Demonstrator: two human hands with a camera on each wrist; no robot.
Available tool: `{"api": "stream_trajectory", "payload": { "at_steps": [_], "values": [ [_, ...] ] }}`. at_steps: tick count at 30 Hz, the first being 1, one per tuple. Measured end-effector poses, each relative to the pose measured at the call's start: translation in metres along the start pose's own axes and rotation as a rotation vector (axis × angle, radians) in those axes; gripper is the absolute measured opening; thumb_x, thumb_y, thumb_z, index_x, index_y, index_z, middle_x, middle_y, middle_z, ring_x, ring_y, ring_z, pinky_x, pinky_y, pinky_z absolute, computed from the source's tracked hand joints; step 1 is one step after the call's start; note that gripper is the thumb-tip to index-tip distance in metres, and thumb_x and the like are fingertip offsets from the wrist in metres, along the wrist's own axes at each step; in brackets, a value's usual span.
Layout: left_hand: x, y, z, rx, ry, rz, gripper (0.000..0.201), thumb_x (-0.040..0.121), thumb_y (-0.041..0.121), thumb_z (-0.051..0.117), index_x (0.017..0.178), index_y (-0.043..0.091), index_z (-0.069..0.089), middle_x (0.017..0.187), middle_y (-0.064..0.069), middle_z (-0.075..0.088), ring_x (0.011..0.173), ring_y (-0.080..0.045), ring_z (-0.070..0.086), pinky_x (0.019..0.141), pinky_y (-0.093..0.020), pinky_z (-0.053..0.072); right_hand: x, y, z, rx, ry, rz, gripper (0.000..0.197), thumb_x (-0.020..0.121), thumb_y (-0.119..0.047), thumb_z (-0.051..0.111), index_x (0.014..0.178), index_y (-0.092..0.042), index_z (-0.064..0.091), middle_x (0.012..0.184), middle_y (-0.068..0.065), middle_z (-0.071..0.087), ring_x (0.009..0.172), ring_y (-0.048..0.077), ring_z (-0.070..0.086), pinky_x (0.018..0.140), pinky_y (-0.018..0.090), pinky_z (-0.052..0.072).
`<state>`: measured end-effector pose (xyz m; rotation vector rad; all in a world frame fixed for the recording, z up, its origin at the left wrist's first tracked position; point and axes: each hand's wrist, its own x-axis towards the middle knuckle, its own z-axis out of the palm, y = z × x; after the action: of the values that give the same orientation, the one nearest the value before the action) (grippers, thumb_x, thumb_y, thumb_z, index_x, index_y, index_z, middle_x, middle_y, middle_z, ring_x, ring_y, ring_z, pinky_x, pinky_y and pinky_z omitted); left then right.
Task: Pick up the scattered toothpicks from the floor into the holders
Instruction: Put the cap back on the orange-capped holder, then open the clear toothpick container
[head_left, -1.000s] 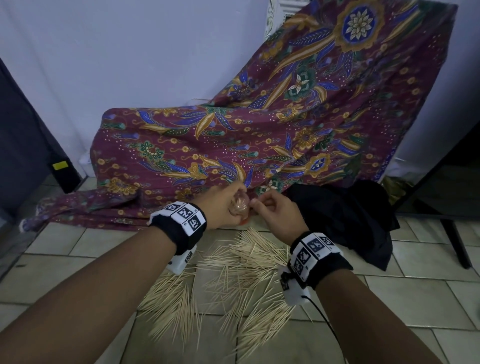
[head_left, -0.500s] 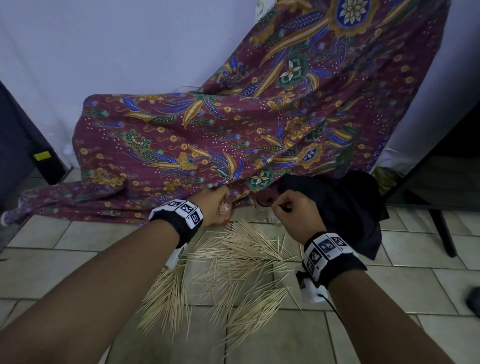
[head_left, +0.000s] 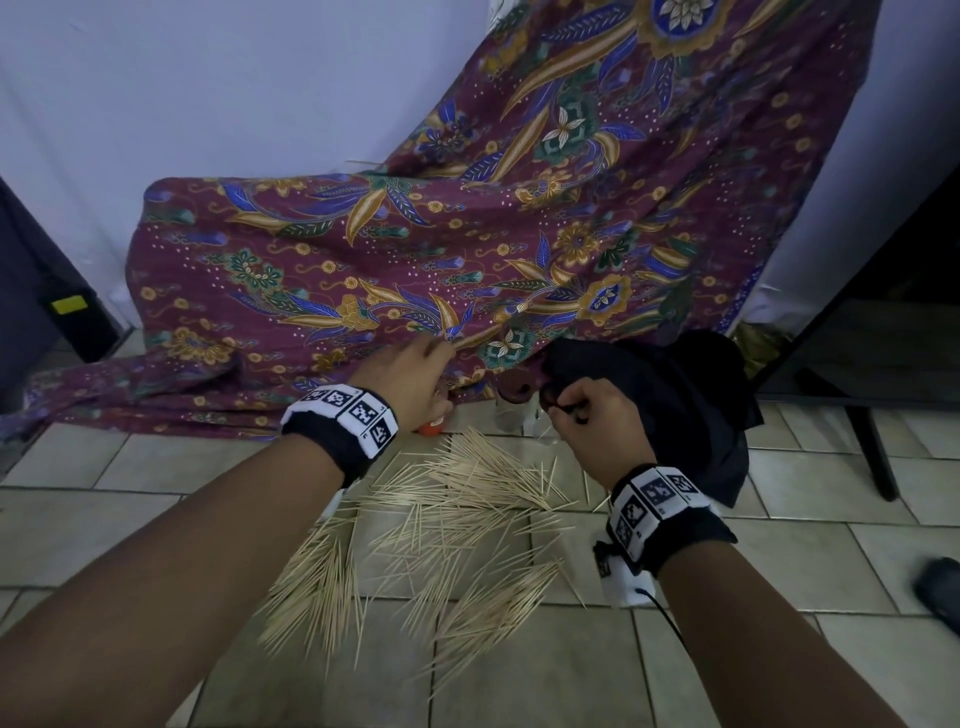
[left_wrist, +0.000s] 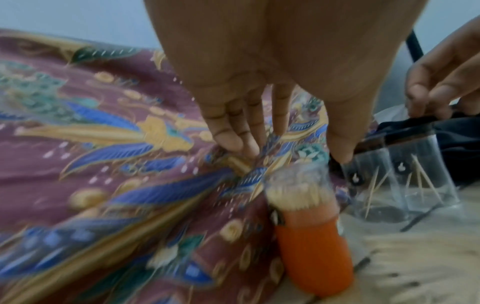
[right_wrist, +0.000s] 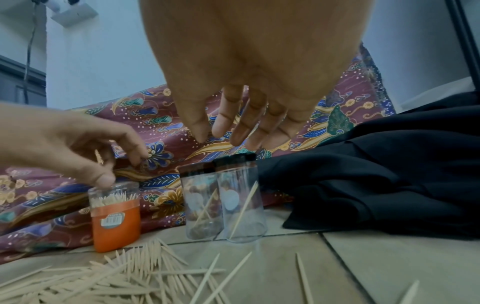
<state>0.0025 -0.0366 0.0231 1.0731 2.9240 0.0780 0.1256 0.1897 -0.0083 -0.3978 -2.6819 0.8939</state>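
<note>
**Toothpicks on the floor, three holders by the cloth**

I am looking down at a tiled floor (head_left: 545, 670) with pale square tiles and a plain white wall (head_left: 208, 104) behind it. A big dark red cloth with blue and gold flowers (head_left: 467, 249) hangs down and spreads onto the floor's far edge. To its right lies a black cloth (head_left: 691, 395) in a heap.

The toothpicks (head_left: 447, 525) lie all over the middle tiles in loose bunches. Most of them lie flat with their long way pointing toward the far edge, and some cross each other.

The orange holder (right_wrist: 116, 224) stands upright at the hem of the red cloth. It is packed with toothpicks standing on end, tips up. It has a small sticker with a bar code on it, but I cannot read the words. Just to its right stand two clear holders (right_wrist: 226, 205) with dark tops, touching each other. Each has only a few toothpicks leaning inside.

My left hand (head_left: 405, 379) is over the orange holder. Its fingers are loose and spread, the thumb is at the holder's clear top, and the fingertips touch the red cloth. My right hand (head_left: 597, 421) is above the clear holders with its fingers bent downward. I cannot tell if it holds anything.
</note>
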Motion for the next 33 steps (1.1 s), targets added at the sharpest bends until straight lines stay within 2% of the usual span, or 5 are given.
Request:
{"api": "stream_trajectory", "payload": {
  "at_steps": [3,8,15,25,33],
  "values": [
    [0.009,0.022,-0.015,0.061,0.010,0.074,0.054,0.088,0.046,0.060,0.133,0.024,0.040,0.135,-0.007,0.045,0.114,-0.029,0.052,0.096,-0.044,0.044,-0.004,0.002,-0.002,0.013,-0.014,0.002,0.012,0.087,-0.026,0.069,0.087,-0.018,0.061,0.090,-0.001,0.058,0.079,0.014,0.055,0.073,0.026,0.043],
    [0.037,0.054,-0.009,0.029,-0.128,0.170,0.059,0.088,0.044,0.060,0.138,0.026,0.035,0.140,-0.006,0.043,0.110,-0.032,0.056,0.087,-0.043,0.051,-0.008,0.008,-0.004,0.030,-0.032,0.001,0.013,0.089,-0.029,0.067,0.083,-0.021,0.058,0.086,-0.003,0.061,0.078,0.014,0.058,0.071,0.029,0.047],
    [0.059,0.073,0.015,-0.052,-0.251,0.080,0.069,0.089,0.024,0.063,0.146,0.032,0.027,0.140,-0.011,0.043,0.114,-0.034,0.055,0.090,-0.045,0.051,-0.016,0.014,0.004,0.063,-0.035,-0.006,0.013,0.089,-0.027,0.066,0.081,-0.019,0.059,0.085,-0.006,0.059,0.077,0.013,0.056,0.068,0.028,0.044],
    [0.053,0.075,0.018,-0.128,-0.181,0.078,0.037,0.088,0.017,0.063,0.119,0.018,0.042,0.117,-0.010,0.052,0.094,-0.032,0.055,0.071,-0.035,0.042,-0.026,0.019,0.012,0.089,-0.010,-0.038,0.008,0.087,-0.022,0.066,0.085,-0.016,0.062,0.086,-0.009,0.057,0.078,0.011,0.055,0.070,0.029,0.046],
    [0.021,0.062,-0.015,-0.351,-0.091,0.150,0.045,0.082,0.028,0.069,0.121,0.030,0.048,0.116,-0.002,0.057,0.098,-0.024,0.057,0.085,-0.038,0.050,-0.027,0.000,0.010,0.137,-0.005,-0.083,0.033,0.086,-0.027,0.071,0.114,-0.015,0.058,0.110,-0.001,0.054,0.094,0.013,0.055,0.080,0.025,0.044]
  ]
}}
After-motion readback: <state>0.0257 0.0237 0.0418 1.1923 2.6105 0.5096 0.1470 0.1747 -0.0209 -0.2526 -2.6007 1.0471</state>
